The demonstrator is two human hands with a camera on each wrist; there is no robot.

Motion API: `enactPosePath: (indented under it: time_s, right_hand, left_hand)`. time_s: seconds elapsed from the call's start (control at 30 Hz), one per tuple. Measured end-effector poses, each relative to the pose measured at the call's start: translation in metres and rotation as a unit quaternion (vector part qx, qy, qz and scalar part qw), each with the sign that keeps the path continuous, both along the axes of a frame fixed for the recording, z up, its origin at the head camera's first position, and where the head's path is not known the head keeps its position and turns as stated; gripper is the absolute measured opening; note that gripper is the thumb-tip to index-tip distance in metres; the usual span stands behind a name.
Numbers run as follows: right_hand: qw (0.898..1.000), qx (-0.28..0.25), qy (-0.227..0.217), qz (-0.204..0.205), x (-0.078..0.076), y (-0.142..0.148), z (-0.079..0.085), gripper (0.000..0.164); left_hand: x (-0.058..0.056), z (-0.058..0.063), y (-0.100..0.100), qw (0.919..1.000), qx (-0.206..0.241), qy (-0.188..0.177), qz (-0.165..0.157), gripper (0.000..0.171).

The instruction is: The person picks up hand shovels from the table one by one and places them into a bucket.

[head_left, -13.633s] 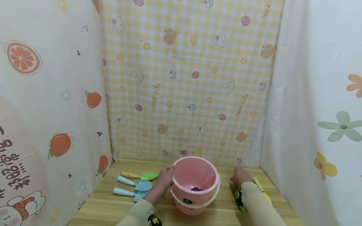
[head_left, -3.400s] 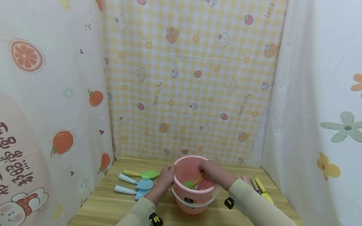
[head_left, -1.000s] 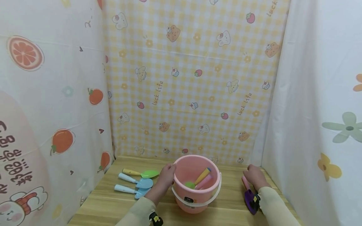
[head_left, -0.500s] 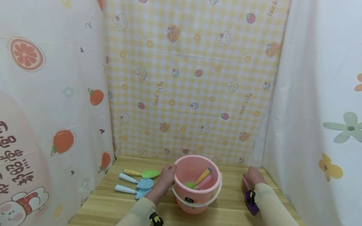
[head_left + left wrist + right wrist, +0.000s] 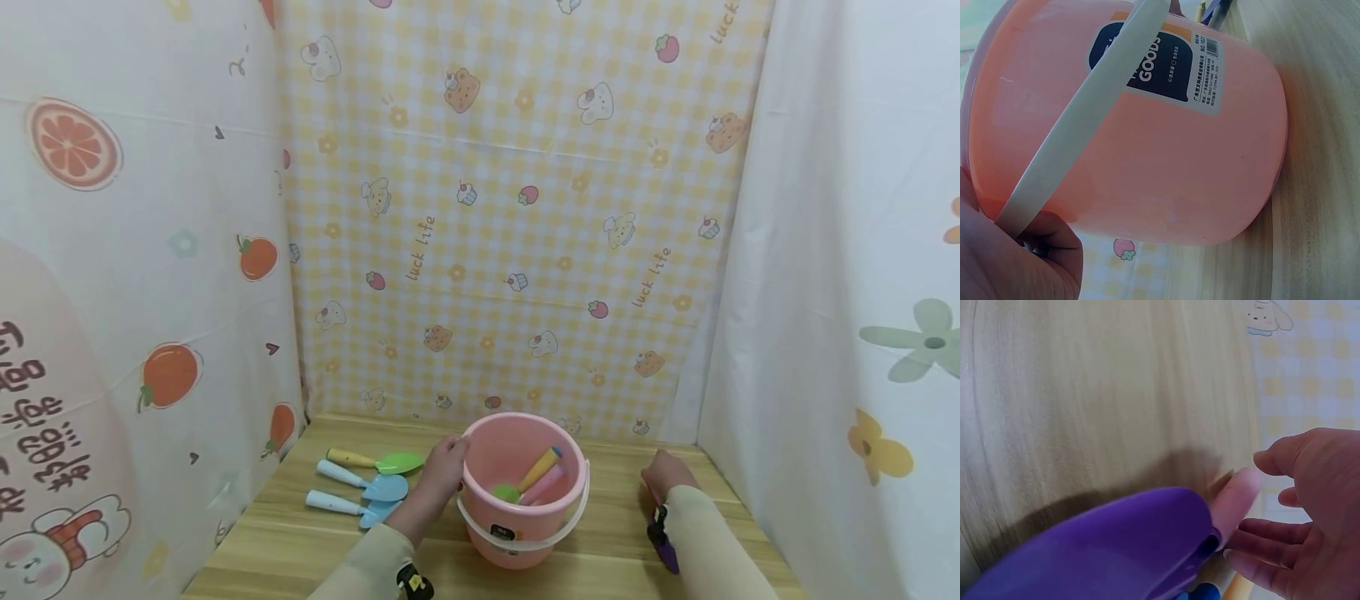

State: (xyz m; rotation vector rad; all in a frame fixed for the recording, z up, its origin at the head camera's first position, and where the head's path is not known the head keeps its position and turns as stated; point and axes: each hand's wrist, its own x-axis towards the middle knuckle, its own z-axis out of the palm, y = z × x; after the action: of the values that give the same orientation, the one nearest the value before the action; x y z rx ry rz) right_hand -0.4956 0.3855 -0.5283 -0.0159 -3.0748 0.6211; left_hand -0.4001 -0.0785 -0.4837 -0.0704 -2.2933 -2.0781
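Left hand (image 5: 442, 465) gripping the bucket (image 5: 538, 523), we saw two tools (image 5: 541, 468) inside; nine-o'clock trowels (image 5: 387, 487) and purple trowel (image 5: 1104, 544), beside loosely spread right hand (image 5: 1327, 512), lay outside.

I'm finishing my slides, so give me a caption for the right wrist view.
Right hand, thumb and fingers parted, beside the pink handle of a purple-bladed trowel.

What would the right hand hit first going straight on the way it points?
Likely the pink handle of the purple trowel, ahead of the right hand in the right wrist view; depth is unclear, so they may be touching.
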Motion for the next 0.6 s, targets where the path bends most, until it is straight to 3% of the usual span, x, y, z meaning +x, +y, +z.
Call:
enactPosePath:
  time_s: [0.13, 0.3, 0.4, 0.6]
  right_hand:
    - [1.0, 0.006, 0.014, -0.005, -0.004, -0.001, -0.011, 0.014]
    - [1.0, 0.016, 0.015, -0.008, -0.005, -0.004, -0.019, 0.033]
    - [0.999, 0.033, 0.024, -0.009, -0.003, -0.008, -0.018, 0.035]
    - [0.998, 0.051, 0.032, -0.009, 0.001, -0.012, -0.017, 0.023]
  left_hand:
    - [-0.001, 0.0, 0.001, 1.0, 0.001, 0.001, 0.004, 0.042]
    - [-0.002, 0.0, 0.002, 1.0, -0.001, 0.003, 0.007, 0.041]
    - [-0.002, 0.0, 0.002, 1.0, -0.001, 0.0, 0.006, 0.041]
    - [-0.001, 0.001, 0.002, 1.0, -0.003, 0.002, 0.004, 0.042]
